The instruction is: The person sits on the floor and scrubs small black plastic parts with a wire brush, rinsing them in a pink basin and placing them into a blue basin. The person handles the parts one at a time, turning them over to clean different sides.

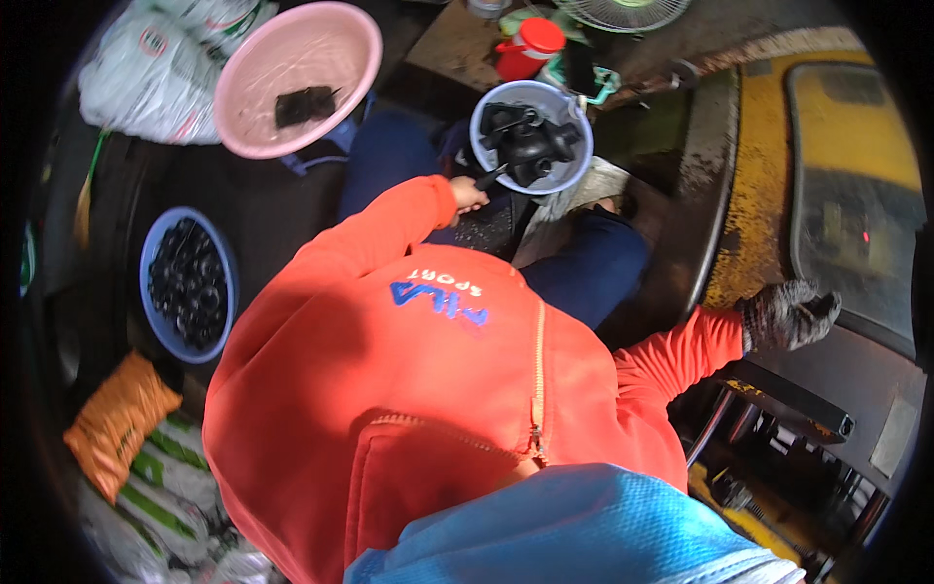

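Note:
My bare left hand (469,193) is closed around a slim black pointed piece (490,178). Its tip reaches the near rim of a light blue basin (585,161), which holds a heap of black rubber-like parts (530,144). Off to the right, my right hand (790,315) wears a dark knitted glove. It hovers or rests by the yellow machine (764,180), just in front of its window panel. Those gloved fingers are loosely bent and apart, and nothing shows between them.
A pink basin (299,29) holds a dark block. At the left stands a blue basin (233,282) full of black rings. White bags (146,83), an orange bag (122,419), a red jug (530,49) and a fan (623,12) surround me. Metal rods (710,425) stand below my right hand.

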`<state>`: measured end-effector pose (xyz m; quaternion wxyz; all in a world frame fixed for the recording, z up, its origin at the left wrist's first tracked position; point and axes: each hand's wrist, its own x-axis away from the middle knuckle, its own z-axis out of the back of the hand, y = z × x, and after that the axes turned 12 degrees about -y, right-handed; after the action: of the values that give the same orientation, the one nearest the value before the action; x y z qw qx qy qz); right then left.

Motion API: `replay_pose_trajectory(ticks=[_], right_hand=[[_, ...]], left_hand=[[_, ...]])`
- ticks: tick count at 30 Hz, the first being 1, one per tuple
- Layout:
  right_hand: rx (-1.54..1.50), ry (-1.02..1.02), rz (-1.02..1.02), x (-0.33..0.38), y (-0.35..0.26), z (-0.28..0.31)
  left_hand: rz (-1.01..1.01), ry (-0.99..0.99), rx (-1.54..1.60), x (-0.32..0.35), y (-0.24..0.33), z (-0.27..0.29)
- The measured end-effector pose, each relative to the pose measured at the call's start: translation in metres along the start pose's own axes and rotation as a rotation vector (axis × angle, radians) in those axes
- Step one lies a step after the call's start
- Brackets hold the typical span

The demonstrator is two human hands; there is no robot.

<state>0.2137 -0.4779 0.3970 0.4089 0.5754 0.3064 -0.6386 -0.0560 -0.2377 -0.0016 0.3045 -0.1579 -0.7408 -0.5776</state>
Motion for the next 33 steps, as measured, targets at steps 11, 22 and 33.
replay_pose_trajectory(ticks=[11, 22, 33], right_hand=[[0.444, -0.113, 0.112, -0.009, 0.03, 0.079], [0.369, -0.109, 0.085, -0.003, 0.016, 0.133], [0.347, -0.106, 0.06, 0.0, 0.016, 0.133]], left_hand=[[0.134, 0.019, -0.068, -0.009, -0.012, 0.01], [0.108, -0.003, 0.131, 0.007, -0.009, 0.021], [-0.006, 0.029, 0.349, 0.002, -0.021, 0.034]])
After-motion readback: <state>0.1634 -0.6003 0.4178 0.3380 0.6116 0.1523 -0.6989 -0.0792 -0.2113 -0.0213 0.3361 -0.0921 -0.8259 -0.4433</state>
